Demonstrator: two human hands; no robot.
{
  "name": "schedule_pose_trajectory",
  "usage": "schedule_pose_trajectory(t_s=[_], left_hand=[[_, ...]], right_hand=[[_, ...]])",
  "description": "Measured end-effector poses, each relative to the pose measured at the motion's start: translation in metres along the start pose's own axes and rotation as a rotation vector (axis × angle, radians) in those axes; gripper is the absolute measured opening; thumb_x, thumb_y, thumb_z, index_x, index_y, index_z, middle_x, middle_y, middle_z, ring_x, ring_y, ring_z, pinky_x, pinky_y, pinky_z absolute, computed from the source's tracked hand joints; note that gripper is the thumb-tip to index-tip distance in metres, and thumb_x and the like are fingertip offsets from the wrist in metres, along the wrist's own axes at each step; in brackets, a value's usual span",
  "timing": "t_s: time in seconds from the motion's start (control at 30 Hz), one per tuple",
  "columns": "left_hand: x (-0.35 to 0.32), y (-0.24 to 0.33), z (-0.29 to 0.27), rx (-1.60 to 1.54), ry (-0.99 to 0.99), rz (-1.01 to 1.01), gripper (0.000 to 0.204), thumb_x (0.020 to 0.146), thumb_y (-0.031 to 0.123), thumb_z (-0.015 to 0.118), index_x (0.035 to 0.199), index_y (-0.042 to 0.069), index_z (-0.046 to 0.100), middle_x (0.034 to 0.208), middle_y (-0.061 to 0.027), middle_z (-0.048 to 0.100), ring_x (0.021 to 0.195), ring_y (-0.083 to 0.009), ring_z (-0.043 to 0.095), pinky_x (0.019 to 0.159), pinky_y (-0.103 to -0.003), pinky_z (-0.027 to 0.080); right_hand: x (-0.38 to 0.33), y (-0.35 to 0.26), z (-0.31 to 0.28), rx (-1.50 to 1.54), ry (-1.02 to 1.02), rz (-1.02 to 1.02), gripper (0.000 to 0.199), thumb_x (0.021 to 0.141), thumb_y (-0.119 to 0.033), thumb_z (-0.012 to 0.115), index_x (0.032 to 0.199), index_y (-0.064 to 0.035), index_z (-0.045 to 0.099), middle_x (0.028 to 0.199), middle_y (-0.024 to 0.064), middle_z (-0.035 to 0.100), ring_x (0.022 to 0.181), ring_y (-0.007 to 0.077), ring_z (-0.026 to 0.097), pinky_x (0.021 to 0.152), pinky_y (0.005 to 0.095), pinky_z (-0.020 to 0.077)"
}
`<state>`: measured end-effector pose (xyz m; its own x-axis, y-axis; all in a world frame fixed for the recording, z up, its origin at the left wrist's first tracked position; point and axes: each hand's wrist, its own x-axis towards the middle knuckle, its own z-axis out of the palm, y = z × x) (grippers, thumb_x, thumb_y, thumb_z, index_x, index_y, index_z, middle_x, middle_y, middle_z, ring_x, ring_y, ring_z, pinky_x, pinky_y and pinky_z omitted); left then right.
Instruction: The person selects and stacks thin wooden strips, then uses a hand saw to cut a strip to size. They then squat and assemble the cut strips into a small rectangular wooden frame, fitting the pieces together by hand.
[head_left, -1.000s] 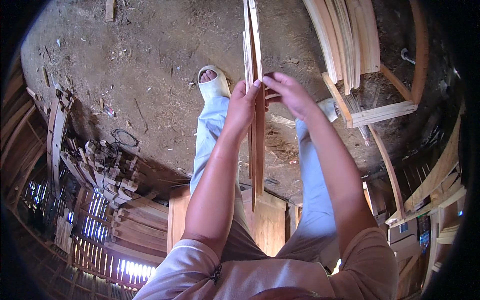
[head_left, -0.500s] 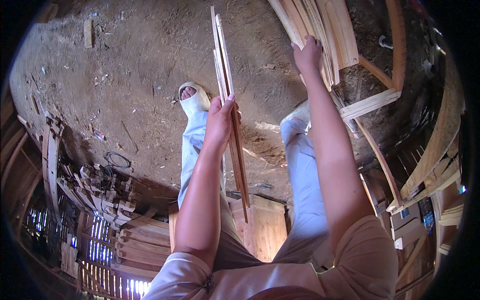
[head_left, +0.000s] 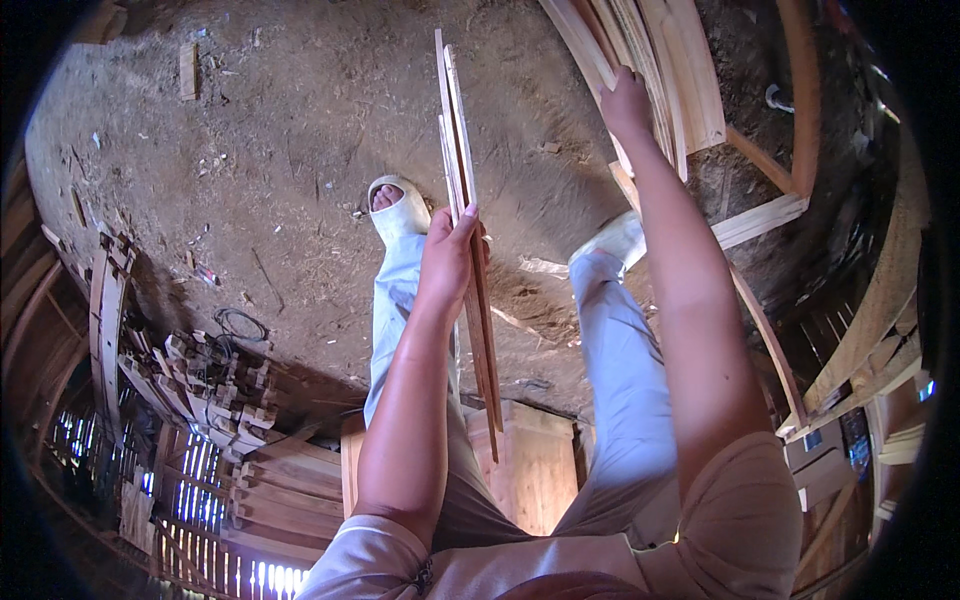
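Observation:
In my left hand (head_left: 447, 262) is a small bundle of thin wooden strips (head_left: 455, 150). The fingers wrap around its middle, with the thumb along the top, and the strips point away from me, their near ends hanging between my knees. My right hand (head_left: 628, 108) reaches far forward to a stack of curved wooden planks (head_left: 690, 75). Its fingers close over the left edge of the stack, on a pale plank (head_left: 578, 38). The underside of that grip is hidden. A plank end (head_left: 625, 184) shows just below the hand, beside my forearm.
Right of the stack stands a curved wooden frame (head_left: 803, 100) with a pale crosspiece (head_left: 760, 221). Cut wooden pieces (head_left: 215, 385) lie piled at the left, near a coil of dark wire (head_left: 240, 323). Wood scraps are scattered over the dirt floor (head_left: 300, 120). A wooden box (head_left: 535, 460) sits beneath me.
The view has shifted slightly. My right hand has moved a little forward along the plank edge, and a plank end now shows below it. My left hand keeps its hold on the strips.

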<state>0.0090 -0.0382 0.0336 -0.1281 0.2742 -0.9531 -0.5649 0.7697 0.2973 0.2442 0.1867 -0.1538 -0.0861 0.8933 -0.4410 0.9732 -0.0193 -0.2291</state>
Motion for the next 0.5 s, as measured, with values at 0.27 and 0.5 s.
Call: schedule_pose_trajectory(t_s=[0.27,0.5], left_hand=[[0.006,-0.006,0.002,-0.043,-0.01,0.004,0.026,0.104,0.034,0.06,0.095,0.011,0.051,0.077,-0.0004,0.055,0.061,-0.0119,0.055,0.055,-0.029,0.045],[0.003,0.001,0.004,-0.08,-0.062,-0.009,0.025,0.105,0.035,0.059,0.098,0.012,0.052,0.079,-0.0001,0.054,0.063,-0.0131,0.056,0.055,-0.03,0.046]], right_hand=[[0.007,-0.007,-0.064,-0.016,-0.03,-0.103,0.022,0.096,-0.008,0.05,0.113,0.0013,0.061,0.108,0.0311,0.068,0.106,0.0464,0.066,0.091,0.0533,0.0522],[0.032,-0.031,-0.166,-0.117,-0.174,-0.112,0.026,0.092,-0.013,0.062,0.111,0.0048,0.063,0.096,0.0268,0.071,0.092,0.0415,0.071,0.08,0.0483,0.0544]])
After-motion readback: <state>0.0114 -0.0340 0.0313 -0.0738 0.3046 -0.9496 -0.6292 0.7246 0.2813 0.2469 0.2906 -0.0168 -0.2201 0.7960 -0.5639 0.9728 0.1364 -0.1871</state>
